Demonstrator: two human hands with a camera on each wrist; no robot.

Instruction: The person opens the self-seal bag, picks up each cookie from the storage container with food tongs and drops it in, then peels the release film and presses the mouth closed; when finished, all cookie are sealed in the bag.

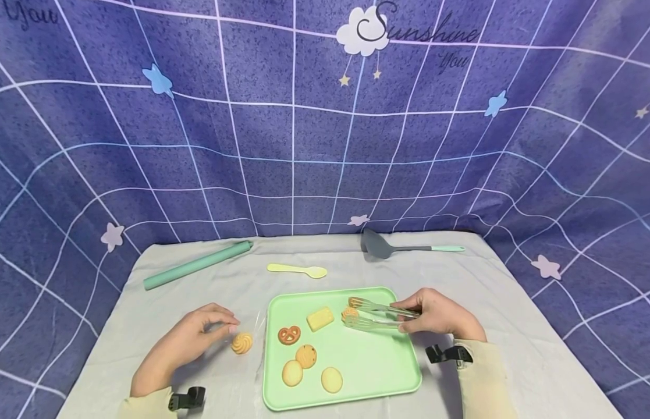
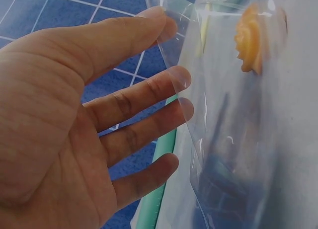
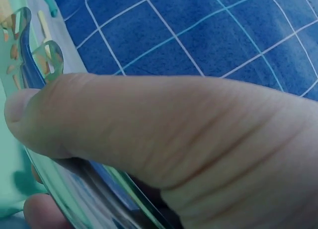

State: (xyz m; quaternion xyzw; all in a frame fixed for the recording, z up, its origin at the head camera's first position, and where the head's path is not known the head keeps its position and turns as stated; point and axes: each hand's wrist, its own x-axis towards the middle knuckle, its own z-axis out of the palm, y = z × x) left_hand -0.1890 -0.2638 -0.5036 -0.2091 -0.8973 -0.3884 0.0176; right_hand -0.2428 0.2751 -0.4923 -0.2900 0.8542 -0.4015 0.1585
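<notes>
A clear plastic bag lies at the left, its edge pinched between the thumb and index finger of my left hand; the other fingers are spread. Within it, a swirl cookie shows through the film. My right hand grips metal tongs over the right part of the green tray. Between the tongs' ends sits a small orange-brown cookie; whether they squeeze it, I cannot tell. Also on the tray are a pretzel, a rectangular cookie, and several round cookies.
Behind the tray lies a yellow spoon. A green rolling pin is at the back left, and a dark spatula with a mint handle at the back right. A blue gridded cloth hangs behind the table.
</notes>
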